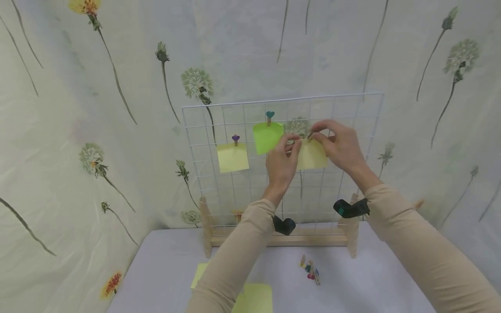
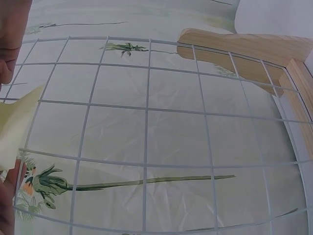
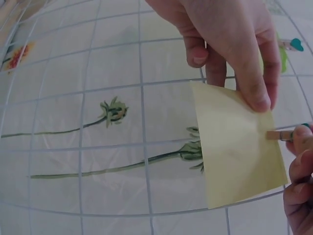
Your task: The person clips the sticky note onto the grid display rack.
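Observation:
Against the white wire grid [image 1: 283, 182], my left hand [image 1: 282, 163] pinches the upper left of a pale yellow sticky note [image 1: 312, 157] between thumb and fingers. My right hand [image 1: 343, 145] holds a small wooden clothespin [image 3: 279, 135] with a teal end at the note's top edge, as the right wrist view shows. Left of my hands, a bright green note [image 1: 263, 139] hangs by a clothespin with a teal heart [image 1: 270, 115]. Farther left hangs another pale yellow note [image 1: 232, 158] under a clothespin with a purple heart [image 1: 235, 138].
The grid stands in a wooden base [image 1: 309, 240] on a white-covered table [image 1: 156, 269]. Several loose clothespins [image 1: 310, 268] lie in front of it. Yellow notes [image 1: 258, 300] lie near my left forearm. Flower-printed fabric [image 1: 242, 52] hangs behind.

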{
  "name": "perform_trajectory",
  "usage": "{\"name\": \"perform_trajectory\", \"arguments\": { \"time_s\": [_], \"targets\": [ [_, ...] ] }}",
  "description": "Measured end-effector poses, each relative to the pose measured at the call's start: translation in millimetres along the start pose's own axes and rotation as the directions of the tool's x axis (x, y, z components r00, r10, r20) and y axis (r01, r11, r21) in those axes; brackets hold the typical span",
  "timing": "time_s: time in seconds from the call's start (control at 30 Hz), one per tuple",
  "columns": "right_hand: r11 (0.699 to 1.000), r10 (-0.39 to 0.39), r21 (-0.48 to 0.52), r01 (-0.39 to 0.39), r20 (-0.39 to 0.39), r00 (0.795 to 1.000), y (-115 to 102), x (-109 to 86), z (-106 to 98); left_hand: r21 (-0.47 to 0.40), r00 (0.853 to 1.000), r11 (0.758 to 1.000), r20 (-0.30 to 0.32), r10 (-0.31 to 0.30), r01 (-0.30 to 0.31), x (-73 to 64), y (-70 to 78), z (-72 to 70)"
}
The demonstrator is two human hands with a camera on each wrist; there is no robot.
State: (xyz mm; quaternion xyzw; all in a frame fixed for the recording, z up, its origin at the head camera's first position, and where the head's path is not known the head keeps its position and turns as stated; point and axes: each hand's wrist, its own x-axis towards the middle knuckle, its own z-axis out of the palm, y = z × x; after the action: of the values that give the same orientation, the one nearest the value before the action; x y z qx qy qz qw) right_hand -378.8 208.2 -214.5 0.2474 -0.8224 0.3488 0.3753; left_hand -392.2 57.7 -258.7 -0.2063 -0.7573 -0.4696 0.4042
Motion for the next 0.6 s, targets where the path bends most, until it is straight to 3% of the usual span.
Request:
{"name": "perform_trajectory", "arguments": {
  "time_s": [0.6],
  "targets": [
    [0.999,-0.029,-0.039,0.030,0.026,0.999,0.5,1.2,0.8,0.016,1.000,1.000,-0.001,-0.007,0.007,0.2,-1.8,1.4]
  ]
}}
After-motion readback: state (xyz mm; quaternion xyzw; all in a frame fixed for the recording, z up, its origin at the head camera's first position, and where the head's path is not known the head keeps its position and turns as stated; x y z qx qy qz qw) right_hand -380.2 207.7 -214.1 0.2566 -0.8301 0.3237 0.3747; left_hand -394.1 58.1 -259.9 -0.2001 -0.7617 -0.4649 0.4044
